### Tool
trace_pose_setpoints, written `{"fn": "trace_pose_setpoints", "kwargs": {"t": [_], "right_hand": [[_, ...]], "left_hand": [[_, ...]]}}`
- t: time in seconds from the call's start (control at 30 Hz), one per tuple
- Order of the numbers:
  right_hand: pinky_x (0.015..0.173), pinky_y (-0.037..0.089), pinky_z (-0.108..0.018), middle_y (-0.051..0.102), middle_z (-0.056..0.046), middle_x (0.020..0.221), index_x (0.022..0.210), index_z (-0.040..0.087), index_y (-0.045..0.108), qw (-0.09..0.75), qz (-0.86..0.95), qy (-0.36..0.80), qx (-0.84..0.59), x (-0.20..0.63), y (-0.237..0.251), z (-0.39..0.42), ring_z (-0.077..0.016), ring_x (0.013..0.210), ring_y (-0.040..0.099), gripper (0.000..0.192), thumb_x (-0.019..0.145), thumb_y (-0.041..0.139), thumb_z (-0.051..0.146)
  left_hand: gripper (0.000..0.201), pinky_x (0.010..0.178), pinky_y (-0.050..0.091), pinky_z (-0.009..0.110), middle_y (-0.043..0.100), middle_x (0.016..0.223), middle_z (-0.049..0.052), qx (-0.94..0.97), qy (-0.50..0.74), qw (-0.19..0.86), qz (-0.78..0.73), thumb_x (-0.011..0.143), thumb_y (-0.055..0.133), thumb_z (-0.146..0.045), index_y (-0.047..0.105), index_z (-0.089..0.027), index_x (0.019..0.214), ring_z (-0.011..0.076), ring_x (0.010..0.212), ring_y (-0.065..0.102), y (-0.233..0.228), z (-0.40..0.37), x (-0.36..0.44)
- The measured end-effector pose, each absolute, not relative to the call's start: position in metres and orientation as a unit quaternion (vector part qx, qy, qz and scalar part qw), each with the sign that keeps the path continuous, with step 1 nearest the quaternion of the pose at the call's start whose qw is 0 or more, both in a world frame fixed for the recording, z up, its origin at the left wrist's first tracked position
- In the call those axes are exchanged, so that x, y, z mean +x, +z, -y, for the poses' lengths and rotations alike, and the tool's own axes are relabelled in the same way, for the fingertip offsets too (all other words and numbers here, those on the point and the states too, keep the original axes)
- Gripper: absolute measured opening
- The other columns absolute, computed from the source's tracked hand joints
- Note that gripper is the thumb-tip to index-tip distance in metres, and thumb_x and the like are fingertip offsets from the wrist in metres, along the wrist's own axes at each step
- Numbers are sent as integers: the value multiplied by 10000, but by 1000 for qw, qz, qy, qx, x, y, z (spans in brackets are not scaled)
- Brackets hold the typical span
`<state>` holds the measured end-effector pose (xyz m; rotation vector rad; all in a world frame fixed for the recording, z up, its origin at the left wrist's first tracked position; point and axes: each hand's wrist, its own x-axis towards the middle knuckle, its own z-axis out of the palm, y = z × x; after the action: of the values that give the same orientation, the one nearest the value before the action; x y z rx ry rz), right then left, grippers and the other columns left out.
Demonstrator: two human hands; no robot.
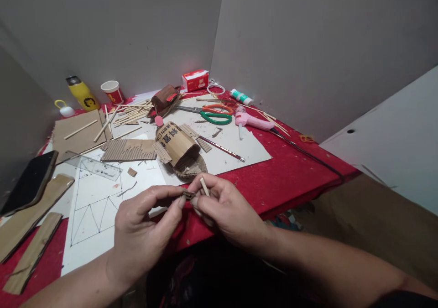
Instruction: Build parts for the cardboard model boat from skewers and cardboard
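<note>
Hands meet at bench (301, 175) edge: left hand (143, 230) pinches small cardboard scrap (188, 194), right hand (226, 212) grips thin stick (204, 186) vs. it. Risk, prob.: tiny scrap slips from fingertips, or stick snaps under pressure w/ cardboard model (179, 150) just beyond.

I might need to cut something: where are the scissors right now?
The scissors lie at the back of the table, right of centre, between the cardboard boat and pink glue gun.
</note>
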<state>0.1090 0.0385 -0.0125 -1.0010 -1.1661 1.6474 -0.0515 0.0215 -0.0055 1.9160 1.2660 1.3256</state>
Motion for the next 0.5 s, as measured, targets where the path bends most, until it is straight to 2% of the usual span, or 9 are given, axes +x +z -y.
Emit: {"fn": "trace_pose_setpoints", "kwargs": {"t": [0.1, 0.17, 0.23, 0.33, 0.5], "right_hand": [[407, 221, -205, 443, 103, 503, 809, 195, 532, 442, 464, 659, -395, 110, -13, -38, -48, 404, 318, 73, 747, 560, 170], [421, 233, -204, 425, 113, 515, 872, 202, 523, 471, 450, 648, -396, 112, -11, -36, -46, 407, 303, 123, 772, 593, 218], [444, 257, -204, 400, 109, 526, 833, 198, 523, 493, 454, 618, -411, 112, -9, -34, -48, 434, 306, 141, 772, 629, 267], [476, 311, -207, 441, 70, 562, 705, 180, 525, 479, 490, 589, -427, 110, -6, -32, -60, 496, 369, 195, 741, 662, 315], [475, 355, -197, 469, 64, 581, 721, 197, 494, 487, 490, 578, -434, 105, -11, -34, -76, 523, 426, 234, 713, 683, 335]], "left_hand": [[177, 718, 563, 154, 757, 843, -50, 655, 499, 290, -488, 789, 710, -126, 732, -260, 903, 87, 731, 698, -2, -24, -50], [113, 664, 571, 153, 749, 781, -53, 609, 512, 326, -510, 787, 720, -166, 734, -248, 863, 84, 664, 686, 1, -27, -49], [68, 607, 565, 145, 737, 737, -54, 578, 521, 347, -524, 782, 729, -194, 729, -237, 834, 81, 619, 667, 2, -30, -49], [63, 621, 562, 147, 733, 755, -51, 580, 524, 348, -517, 784, 728, -192, 720, -230, 834, 82, 644, 667, 1, -31, -49], [157, 727, 567, 190, 732, 838, -50, 634, 519, 301, -488, 808, 694, -131, 704, -251, 908, 94, 739, 689, -5, -26, -51]]}}
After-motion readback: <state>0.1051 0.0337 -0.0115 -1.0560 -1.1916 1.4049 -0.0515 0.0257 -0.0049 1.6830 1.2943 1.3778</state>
